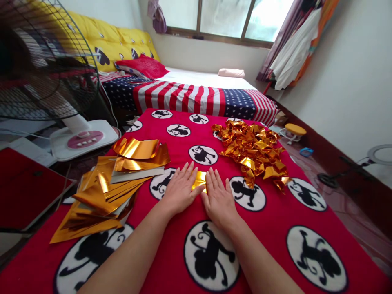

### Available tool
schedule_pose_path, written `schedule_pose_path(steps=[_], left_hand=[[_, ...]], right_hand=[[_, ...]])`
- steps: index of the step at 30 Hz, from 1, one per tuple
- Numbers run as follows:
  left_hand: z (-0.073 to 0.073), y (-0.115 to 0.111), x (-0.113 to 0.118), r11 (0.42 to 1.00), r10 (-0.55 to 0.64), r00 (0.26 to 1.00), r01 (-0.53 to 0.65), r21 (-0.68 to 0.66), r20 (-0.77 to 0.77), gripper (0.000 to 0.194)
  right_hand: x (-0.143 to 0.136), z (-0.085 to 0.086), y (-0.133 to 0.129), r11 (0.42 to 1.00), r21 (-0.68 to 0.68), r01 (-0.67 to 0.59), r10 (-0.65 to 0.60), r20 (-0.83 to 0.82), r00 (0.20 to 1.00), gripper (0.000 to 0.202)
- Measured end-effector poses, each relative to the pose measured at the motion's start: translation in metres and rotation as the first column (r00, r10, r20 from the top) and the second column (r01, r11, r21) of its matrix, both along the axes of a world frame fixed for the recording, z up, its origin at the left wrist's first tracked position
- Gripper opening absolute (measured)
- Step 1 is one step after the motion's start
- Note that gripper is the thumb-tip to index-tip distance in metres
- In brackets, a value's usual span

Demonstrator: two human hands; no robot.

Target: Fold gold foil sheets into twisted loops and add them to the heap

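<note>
A small piece of gold foil paper (199,179) lies on the red cloth, partly covered by both hands. My left hand (181,185) rests flat on its left side, fingers stretched forward. From the right, my right hand (219,198) presses flat against it, fingers also extended. Left of my hands spreads a stack of gold foil sheets (101,192), some curled on top. On the right is a heap of folded gold foil pieces (252,147). How the piece under my hands is folded is mostly hidden.
The table is covered by a red cloth (260,249) with monkey prints in white circles. A fan (82,136) stands at the left beside a red box-like object (27,183). Behind the table is a bed with a striped, starred cover (183,96). A yellow-topped stool (295,129) stands right.
</note>
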State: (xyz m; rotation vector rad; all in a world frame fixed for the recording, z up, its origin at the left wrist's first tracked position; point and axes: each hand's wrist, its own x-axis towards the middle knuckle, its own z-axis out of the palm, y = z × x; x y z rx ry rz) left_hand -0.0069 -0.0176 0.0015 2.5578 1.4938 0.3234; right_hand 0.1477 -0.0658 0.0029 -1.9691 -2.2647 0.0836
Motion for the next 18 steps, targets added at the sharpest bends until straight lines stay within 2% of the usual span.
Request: schedule_pose_path(steps=[3,6,10,13,18], left_hand=[[-0.002,0.007,-0.010,0.988,0.150,0.989,-0.150,0.035,-0.008,0.065],[-0.006,0.010,-0.015,0.982,0.167,0.984,-0.171,0.074,0.061,0.065],[-0.006,0.012,-0.017,0.979,0.164,0.959,-0.187,0.082,0.231,0.067],[-0.002,0.012,-0.017,0.976,0.169,0.923,-0.205,0.068,0.346,0.071],[0.004,0.012,-0.017,0.977,0.177,0.888,-0.209,0.032,0.424,0.080]], right_hand=[[0.002,-0.002,0.001,1.000,0.007,-0.003,0.003,-0.064,0.998,0.060],[0.007,-0.004,0.003,0.993,0.085,0.080,-0.062,-0.200,0.978,0.065],[0.009,0.000,0.015,0.965,0.175,0.198,-0.123,-0.366,0.922,0.073],[0.004,0.006,0.025,0.967,0.127,0.222,-0.137,-0.474,0.870,0.079],[-0.002,0.005,0.031,0.948,0.029,0.318,-0.220,-0.662,0.716,0.082]])
